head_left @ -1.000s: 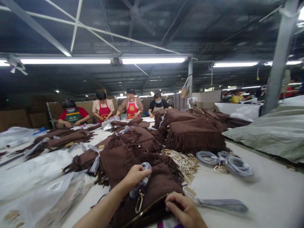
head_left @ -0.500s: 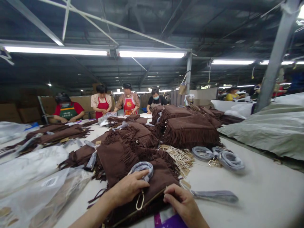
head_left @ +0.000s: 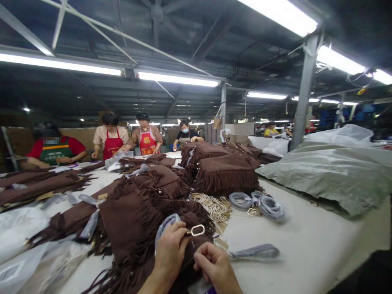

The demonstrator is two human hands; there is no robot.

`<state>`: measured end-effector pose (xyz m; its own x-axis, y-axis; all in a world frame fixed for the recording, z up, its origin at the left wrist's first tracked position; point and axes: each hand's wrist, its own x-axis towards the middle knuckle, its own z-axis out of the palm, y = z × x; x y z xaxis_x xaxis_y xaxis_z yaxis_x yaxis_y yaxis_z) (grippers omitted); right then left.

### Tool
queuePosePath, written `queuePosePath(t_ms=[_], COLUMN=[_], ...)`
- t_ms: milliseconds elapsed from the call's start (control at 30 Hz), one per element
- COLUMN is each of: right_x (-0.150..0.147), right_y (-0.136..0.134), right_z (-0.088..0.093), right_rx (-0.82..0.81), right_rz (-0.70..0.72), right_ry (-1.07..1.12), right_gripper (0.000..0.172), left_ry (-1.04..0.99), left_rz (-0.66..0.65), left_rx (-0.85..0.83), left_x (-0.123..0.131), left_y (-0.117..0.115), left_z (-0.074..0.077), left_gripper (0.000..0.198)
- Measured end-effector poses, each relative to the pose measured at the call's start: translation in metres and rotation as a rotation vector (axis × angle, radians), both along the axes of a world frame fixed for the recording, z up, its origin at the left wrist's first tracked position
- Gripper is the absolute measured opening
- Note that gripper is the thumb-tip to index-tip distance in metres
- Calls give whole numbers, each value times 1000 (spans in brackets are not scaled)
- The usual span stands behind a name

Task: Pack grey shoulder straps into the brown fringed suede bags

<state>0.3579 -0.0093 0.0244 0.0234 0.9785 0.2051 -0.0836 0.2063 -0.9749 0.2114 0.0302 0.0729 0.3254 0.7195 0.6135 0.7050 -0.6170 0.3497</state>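
Observation:
My left hand (head_left: 171,245) is closed around a coiled strap (head_left: 165,226) wrapped in clear plastic. A gold oval clasp (head_left: 197,230) on the strap points out to the right past my fingertips. Just right of it, my right hand (head_left: 212,261) is curled with thumb and fingers pinched together; whatever they hold, if anything, is too small to name. Under both hands lies a dark brown fringed bag (head_left: 143,265), partly hidden by them. A plastic-wrapped grey strap piece (head_left: 257,252) lies on the table to the right of my right hand.
Fringed brown bags (head_left: 226,171) are stacked ahead. Wrapped strap coils (head_left: 268,206) and a bundle of white strings (head_left: 211,206) lie on the white table (head_left: 309,241). Plastic bags (head_left: 36,261) spread at left, a greenish sheet (head_left: 330,175) at right. Several co-workers (head_left: 112,141) stand across the table.
My left hand has lifted and turned the strap, so its clasp, hanging down before, now points right. My right hand has shifted slightly left and down in view. The view has swung right.

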Motion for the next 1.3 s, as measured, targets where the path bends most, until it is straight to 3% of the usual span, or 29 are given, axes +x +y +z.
queuePosePath(t_ms=[200,333,400,567,800,900,1000,1067,1167,1300], right_x=[0,-1,-2,-3,9,13,11,10,11,13], right_y=[2,1,1,2,-14,-25,-29,-28,-24,-24], right_z=[6,8,8,4,-4,-2,1,1,-1,0], right_rx=[-66,-31,-17,48,180,238,305,264,133,79], right_rz=[24,15,-5,-8,-233,-160,-33,5,-49,-106], right_ry=[54,85,90,43,18,72,185,188,122,118], right_gripper=[47,59,62,56,38,36,48,53,53,54], left_ry=[85,134,97,-126,-460,-530,-628,-709,-798,-785], left_rz=[9,-47,-92,-104,11,-3,-44,-79,-144,-316], left_rx=[173,194,109,-204,-330,-296,-338,-386,-469,-653], left_x=[-1,-3,-2,8,12,11,12,14,16,16], left_y=[-15,-24,-27,-27,-6,-7,-10,-11,-11,-12], left_z=[-9,-9,-4,9,-4,-5,0,5,9,10], left_gripper=[18,33,38,24,23,24,26,27,29,27])
